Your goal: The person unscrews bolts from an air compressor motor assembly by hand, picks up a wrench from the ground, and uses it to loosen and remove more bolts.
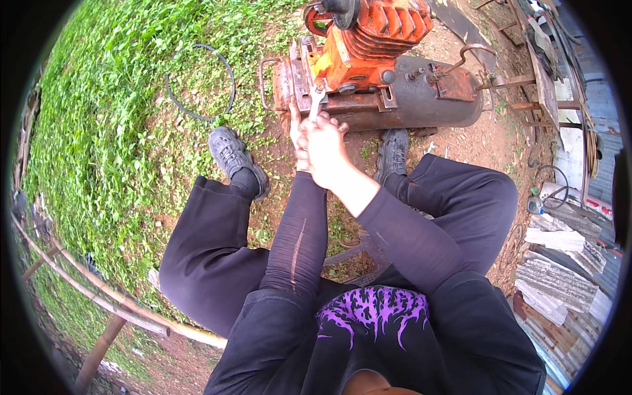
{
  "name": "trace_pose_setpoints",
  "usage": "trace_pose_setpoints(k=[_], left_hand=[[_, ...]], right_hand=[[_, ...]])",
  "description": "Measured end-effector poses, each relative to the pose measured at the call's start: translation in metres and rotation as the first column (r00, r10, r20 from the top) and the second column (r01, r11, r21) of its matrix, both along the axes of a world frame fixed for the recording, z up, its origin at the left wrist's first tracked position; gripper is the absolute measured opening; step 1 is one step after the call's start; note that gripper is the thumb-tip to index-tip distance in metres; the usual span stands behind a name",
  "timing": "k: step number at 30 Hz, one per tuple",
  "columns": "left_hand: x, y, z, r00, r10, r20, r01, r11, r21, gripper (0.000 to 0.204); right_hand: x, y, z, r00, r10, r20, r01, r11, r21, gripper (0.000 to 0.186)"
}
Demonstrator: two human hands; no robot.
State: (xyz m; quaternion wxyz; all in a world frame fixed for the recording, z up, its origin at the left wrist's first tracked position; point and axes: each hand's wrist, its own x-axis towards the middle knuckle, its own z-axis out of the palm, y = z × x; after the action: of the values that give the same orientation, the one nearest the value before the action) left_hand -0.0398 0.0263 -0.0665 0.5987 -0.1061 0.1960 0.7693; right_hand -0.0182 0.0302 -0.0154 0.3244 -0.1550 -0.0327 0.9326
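Both of my hands are stacked at the handle of a silver wrench [316,100]. Its head sits at a bolt at the base of the orange compressor pump [355,62]. My right hand [327,149] lies on top, fingers curled over the handle and across my left hand. Partly covered beneath it, my left hand [295,131] closes around the handle too, with one digit stretched up beside the rusty mounting plate. The hands hide most of the handle. Under the pump lies a dark, rusty cylindrical tank [434,99].
A thin black belt loop [230,76] lies on the grass to the left. My shoes [230,155] stand either side of my arms, close to the tank. Broken grey sheets [556,280] are piled at right. A bamboo rail [141,306] runs at lower left.
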Motion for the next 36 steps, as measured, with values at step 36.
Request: trace_pose_setpoints(k=[36], left_hand=[[-0.024,0.005,0.022,0.964,-0.155,0.218,0.106,0.970,0.220,0.051]], right_hand=[[-0.082,-0.020,0.099,0.862,0.314,0.399,-0.359,0.933,0.042,0.018]])
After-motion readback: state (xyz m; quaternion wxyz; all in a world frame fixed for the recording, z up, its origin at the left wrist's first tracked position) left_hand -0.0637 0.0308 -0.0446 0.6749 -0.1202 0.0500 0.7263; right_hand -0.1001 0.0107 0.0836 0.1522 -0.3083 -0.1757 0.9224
